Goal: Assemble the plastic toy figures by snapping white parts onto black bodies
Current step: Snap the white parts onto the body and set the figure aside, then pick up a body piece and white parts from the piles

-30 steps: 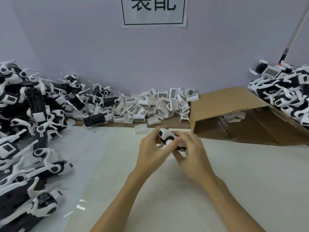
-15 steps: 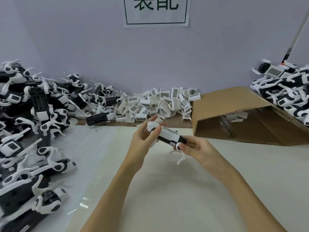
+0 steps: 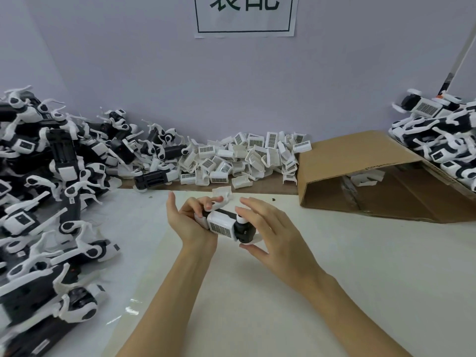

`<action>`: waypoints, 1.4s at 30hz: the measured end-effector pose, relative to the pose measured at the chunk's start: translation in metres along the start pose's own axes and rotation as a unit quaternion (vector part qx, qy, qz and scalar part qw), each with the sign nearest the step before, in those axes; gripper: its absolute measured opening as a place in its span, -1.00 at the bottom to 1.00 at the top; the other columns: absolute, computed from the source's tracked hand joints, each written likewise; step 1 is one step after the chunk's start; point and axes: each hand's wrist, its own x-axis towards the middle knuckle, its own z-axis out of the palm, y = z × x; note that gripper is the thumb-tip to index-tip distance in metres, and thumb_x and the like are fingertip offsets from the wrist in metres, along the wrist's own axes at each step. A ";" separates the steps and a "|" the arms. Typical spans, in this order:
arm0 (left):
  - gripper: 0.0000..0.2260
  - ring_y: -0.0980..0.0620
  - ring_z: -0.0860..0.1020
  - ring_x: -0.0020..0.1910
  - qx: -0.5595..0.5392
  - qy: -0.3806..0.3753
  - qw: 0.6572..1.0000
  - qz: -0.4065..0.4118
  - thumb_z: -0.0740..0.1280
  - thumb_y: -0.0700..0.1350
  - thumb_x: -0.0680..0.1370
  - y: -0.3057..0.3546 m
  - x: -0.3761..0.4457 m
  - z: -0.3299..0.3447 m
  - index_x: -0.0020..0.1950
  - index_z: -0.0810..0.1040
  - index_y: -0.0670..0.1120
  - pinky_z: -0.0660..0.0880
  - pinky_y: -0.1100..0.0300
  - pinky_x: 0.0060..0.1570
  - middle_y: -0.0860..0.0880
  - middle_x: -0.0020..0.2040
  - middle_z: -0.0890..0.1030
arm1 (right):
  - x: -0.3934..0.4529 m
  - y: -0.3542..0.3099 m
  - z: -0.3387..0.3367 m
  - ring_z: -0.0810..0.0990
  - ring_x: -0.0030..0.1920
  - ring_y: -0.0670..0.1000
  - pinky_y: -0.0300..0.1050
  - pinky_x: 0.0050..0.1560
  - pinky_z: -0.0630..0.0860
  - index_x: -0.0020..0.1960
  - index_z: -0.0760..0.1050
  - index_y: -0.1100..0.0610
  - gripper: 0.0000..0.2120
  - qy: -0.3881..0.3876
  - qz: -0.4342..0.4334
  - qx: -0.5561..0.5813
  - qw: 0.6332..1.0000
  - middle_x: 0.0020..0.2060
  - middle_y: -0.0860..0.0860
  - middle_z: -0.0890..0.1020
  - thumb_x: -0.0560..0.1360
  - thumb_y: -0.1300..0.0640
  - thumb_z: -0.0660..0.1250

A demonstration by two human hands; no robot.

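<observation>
My left hand (image 3: 190, 222) grips a toy figure (image 3: 224, 225), a black body with a white barcode cover snapped on, held just above the table's middle. My right hand (image 3: 275, 233) cups the figure's black right end with fingers spread, thumb below and index above; I cannot tell whether it touches. A loose white part (image 3: 222, 194) lies on the table just behind my left fingers. A heap of white barcode parts (image 3: 244, 161) lies along the back wall. Black-and-white bodies (image 3: 51, 181) are piled at the left.
An open cardboard box (image 3: 360, 161) lies on its side at the back right, with a white part inside. More figures (image 3: 443, 140) are stacked at the far right. The white table sheet (image 3: 257, 292) lies under my forearms. A paper sign (image 3: 244, 14) hangs on the wall.
The figure has turned so its barcode cover faces me and lies lower and more level. My right hand has loosened from gripping the end to spread fingers around it.
</observation>
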 end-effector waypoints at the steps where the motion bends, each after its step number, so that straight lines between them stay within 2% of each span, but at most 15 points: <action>1: -0.32 -0.19 0.65 -0.31 -0.001 0.004 1.000 -0.003 0.13 0.20 0.71 -0.001 0.001 -0.001 -0.55 0.27 -0.11 0.55 -0.03 0.02 -0.11 -0.48 0.40 | 0.000 -0.001 0.001 0.43 0.49 0.07 0.03 0.45 0.43 0.52 0.37 0.11 -0.33 0.011 -0.009 -0.011 1.000 0.49 0.04 0.46 0.48 0.20 0.55; 4: -0.32 -0.22 0.68 -0.20 0.047 -0.036 0.998 -0.013 0.10 0.24 0.72 0.000 0.002 0.002 -0.47 0.42 -0.15 0.56 -0.05 0.07 -0.17 -0.36 0.53 | -0.002 0.002 -0.001 0.50 0.39 0.00 -0.04 0.40 0.46 0.48 0.45 0.12 -0.37 0.037 0.041 0.001 0.998 0.38 -0.02 0.55 0.47 0.08 0.57; 6: -0.34 -0.21 0.68 -0.10 0.167 -0.082 0.982 0.013 0.09 0.28 0.72 0.001 -0.001 0.007 -0.29 0.60 -0.18 0.56 0.00 0.02 -0.26 -0.16 0.68 | -0.004 0.003 -0.006 0.54 0.28 -0.12 -0.23 0.32 0.46 0.44 0.48 0.00 -0.35 0.030 0.176 0.101 0.979 0.28 -0.13 0.60 0.44 -0.18 0.55; 9: -0.50 -0.01 0.56 -0.24 0.405 -0.110 0.898 0.136 0.16 0.23 0.71 -0.017 -0.012 0.012 -0.11 0.67 -0.10 0.42 0.14 -0.26 -0.16 -0.10 0.71 | -0.006 0.007 -0.012 0.64 0.16 -0.16 -0.26 0.15 0.58 0.30 0.53 -0.21 -0.43 0.015 0.348 0.294 0.890 0.14 -0.28 0.67 0.36 -0.36 0.52; 11: -0.57 0.05 0.50 -0.31 0.469 -0.074 0.858 0.194 0.19 0.14 0.76 -0.029 -0.016 0.011 -0.12 0.62 -0.09 0.40 0.10 -0.28 -0.06 -0.24 0.64 | -0.009 0.013 -0.011 0.67 0.15 -0.09 -0.14 0.10 0.65 0.30 0.57 -0.15 -0.41 -0.006 0.374 0.347 0.860 0.14 -0.23 0.69 0.35 -0.35 0.50; 15: -0.55 -0.02 0.50 -0.38 0.504 -0.055 0.834 0.219 0.09 0.10 0.79 -0.031 -0.010 0.005 -0.16 0.57 -0.04 0.36 0.14 -0.37 0.00 -0.32 0.59 | -0.008 0.011 -0.011 0.66 0.07 -0.13 -0.16 0.05 0.63 0.28 0.56 -0.14 -0.41 -0.138 0.382 0.301 0.863 0.12 -0.19 0.66 0.34 -0.37 0.50; 19: -0.49 0.17 0.64 -0.16 0.542 -0.106 0.809 0.201 -0.03 0.46 0.63 -0.026 -0.006 -0.001 0.23 0.51 0.18 0.47 0.27 -0.22 0.22 -0.07 0.70 | 0.001 0.020 -0.025 0.68 -0.12 -0.15 -0.35 -0.18 0.54 0.07 0.63 -0.11 -0.50 -0.150 0.420 0.257 0.857 -0.10 -0.16 0.70 0.32 -0.42 0.52; 21: -0.36 0.23 0.62 0.08 0.542 -0.108 0.810 0.196 -0.10 0.57 0.57 -0.027 -0.003 -0.003 0.44 0.38 0.25 0.48 0.15 0.04 0.23 0.16 0.66 | 0.009 0.036 -0.041 0.74 -0.17 -0.04 -0.37 -0.19 0.53 -0.15 0.62 0.08 -0.47 -0.118 0.465 0.329 0.813 -0.22 -0.03 0.73 0.34 -0.41 0.53; 23: -0.33 0.10 0.59 0.25 0.521 -0.098 0.824 0.198 -0.09 0.56 0.57 -0.025 -0.001 -0.004 0.50 0.36 0.21 0.48 -0.02 0.21 0.11 0.31 0.61 | 0.024 0.061 -0.067 0.74 -0.15 0.10 -0.22 -0.09 0.63 -0.16 0.64 0.25 -0.43 -0.026 0.514 0.454 0.727 -0.18 0.18 0.70 0.34 -0.29 0.60; 25: -0.35 0.01 0.58 0.29 0.526 -0.090 0.821 0.201 -0.05 0.50 0.61 -0.023 0.002 -0.006 0.46 0.43 0.12 0.50 -0.11 0.28 0.07 0.31 0.60 | 0.043 0.098 -0.107 0.73 -0.04 0.13 -0.15 -0.08 0.68 0.13 0.62 0.38 -0.40 0.107 0.524 0.542 0.648 0.02 0.26 0.66 0.41 -0.13 0.60; 28: -0.44 0.06 0.56 0.23 0.550 -0.105 0.810 0.176 -0.02 0.43 0.63 -0.024 0.006 -0.008 0.31 0.55 0.11 0.53 -0.12 0.23 0.12 0.22 0.57 | 0.077 0.147 -0.177 0.63 0.30 0.22 -0.04 0.17 0.66 0.53 0.37 0.14 -0.17 0.273 0.457 0.634 0.561 0.47 0.32 0.40 0.41 -0.19 0.59; 30: -0.58 0.13 0.55 0.20 0.579 -0.119 0.790 0.162 0.03 0.41 0.68 -0.027 0.007 -0.009 0.21 0.54 0.21 0.52 0.02 0.12 0.17 0.18 0.53 | 0.088 0.164 -0.208 0.44 0.50 0.22 0.03 0.36 0.56 0.64 0.18 0.02 0.20 0.249 0.440 0.602 0.618 0.60 0.21 0.22 0.20 -0.35 0.66; 34: -0.89 0.06 0.56 0.18 0.654 -0.140 0.724 0.171 0.23 0.11 0.73 -0.035 0.016 -0.016 0.10 0.54 0.18 0.50 0.07 0.05 0.21 0.12 0.53 | 0.075 0.170 -0.181 0.67 0.24 0.21 -0.01 0.10 0.70 0.47 0.44 0.23 -0.38 0.222 0.479 0.608 0.593 0.47 0.35 0.43 0.48 0.07 0.52; 38: -0.94 0.02 0.52 0.19 0.721 -0.169 0.646 0.187 0.34 -0.03 0.71 -0.039 0.015 -0.022 0.09 0.59 0.04 0.48 0.11 0.09 0.16 0.10 0.54 | 0.025 0.114 -0.086 0.74 0.01 0.12 -0.09 -0.03 0.70 0.24 0.62 0.34 -0.66 0.056 0.533 0.611 0.582 0.10 0.26 0.70 0.58 0.11 0.41; 42: -0.84 -0.07 0.51 0.22 0.769 -0.148 0.579 0.227 0.34 -0.04 0.71 -0.035 0.009 -0.022 0.19 0.63 -0.09 0.44 0.10 0.16 -0.03 0.20 0.59 | 0.000 0.057 -0.012 0.72 -0.06 0.12 -0.11 -0.08 0.67 0.17 0.67 0.31 -0.77 -0.020 0.554 0.595 0.582 -0.02 0.21 0.72 0.68 0.20 0.30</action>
